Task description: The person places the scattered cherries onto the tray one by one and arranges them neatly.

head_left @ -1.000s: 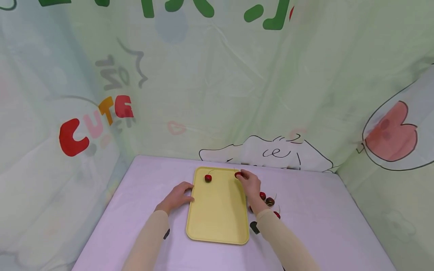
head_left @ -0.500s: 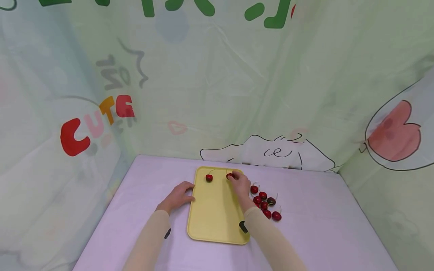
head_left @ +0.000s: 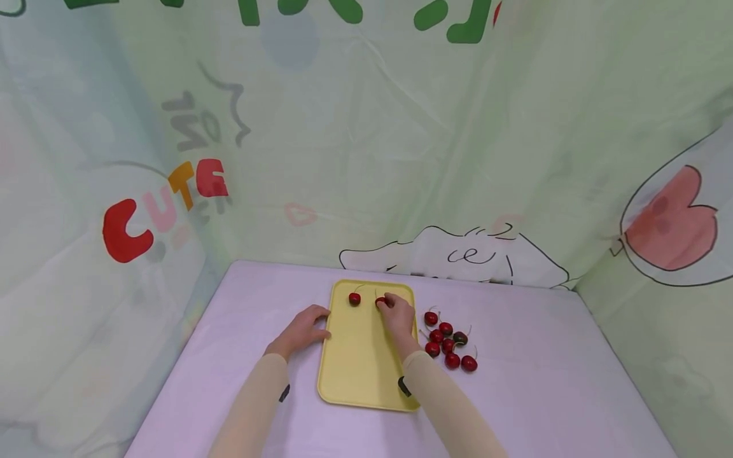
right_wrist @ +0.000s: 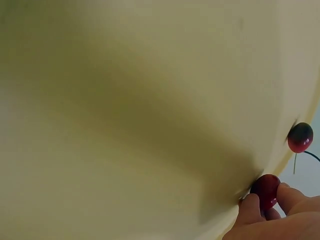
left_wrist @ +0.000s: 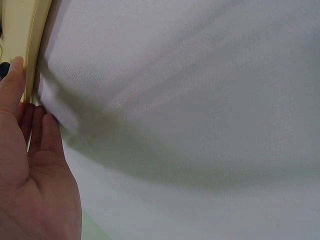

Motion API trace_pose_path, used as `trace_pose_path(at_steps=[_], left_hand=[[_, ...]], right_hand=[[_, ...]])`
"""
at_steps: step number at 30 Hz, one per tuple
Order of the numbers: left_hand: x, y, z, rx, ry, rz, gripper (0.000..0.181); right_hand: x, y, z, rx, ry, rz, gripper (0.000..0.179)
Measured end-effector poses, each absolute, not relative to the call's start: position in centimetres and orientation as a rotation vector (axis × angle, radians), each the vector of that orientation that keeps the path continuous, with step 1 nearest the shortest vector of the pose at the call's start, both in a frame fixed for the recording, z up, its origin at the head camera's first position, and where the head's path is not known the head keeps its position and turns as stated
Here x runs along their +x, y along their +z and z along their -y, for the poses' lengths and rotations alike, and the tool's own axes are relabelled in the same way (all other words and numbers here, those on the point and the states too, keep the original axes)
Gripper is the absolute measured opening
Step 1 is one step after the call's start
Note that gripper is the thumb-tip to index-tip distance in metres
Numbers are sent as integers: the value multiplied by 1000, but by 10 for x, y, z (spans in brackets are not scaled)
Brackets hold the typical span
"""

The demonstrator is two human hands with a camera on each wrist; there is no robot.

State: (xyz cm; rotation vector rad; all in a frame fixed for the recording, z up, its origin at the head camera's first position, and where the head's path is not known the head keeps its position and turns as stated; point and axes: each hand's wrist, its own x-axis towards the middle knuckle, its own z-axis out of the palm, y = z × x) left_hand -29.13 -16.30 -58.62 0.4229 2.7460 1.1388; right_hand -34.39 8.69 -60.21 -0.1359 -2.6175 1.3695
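My right hand [head_left: 398, 319] pinches a dark red cherry [head_left: 380, 303] between thumb and fingers, over the far part of a yellow tray [head_left: 366, 375]. In the right wrist view this cherry [right_wrist: 265, 190] is at or just above the tray surface; contact is hard to tell. A second cherry [head_left: 354, 299] with its stem lies on the tray to the left. My left hand [head_left: 301, 329] holds the tray's left edge, thumb at the rim; in the left wrist view the thumb [left_wrist: 14, 82] overlaps the tray rim [left_wrist: 34, 50] and the other fingertips meet its outer side.
Several cherries [head_left: 448, 346] with stems lie in a cluster on the lilac tablecloth [head_left: 532, 381], right of the tray and near my right forearm. A printed cloth backdrop [head_left: 372, 159] rises behind the table's far edge and along both sides.
My right hand has carried its cherry leftward from the tray's far right corner, towards the other cherry. More of the cluster now shows. My left hand stays at the tray edge.
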Motion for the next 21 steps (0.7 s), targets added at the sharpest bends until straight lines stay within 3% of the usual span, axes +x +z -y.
trace_pose_path(at_steps=[21], left_hand=[[-290,-582,161,398,1145,-2729,51]], right_hand=[[-353,-616,-72,-218,1316,2594,39]])
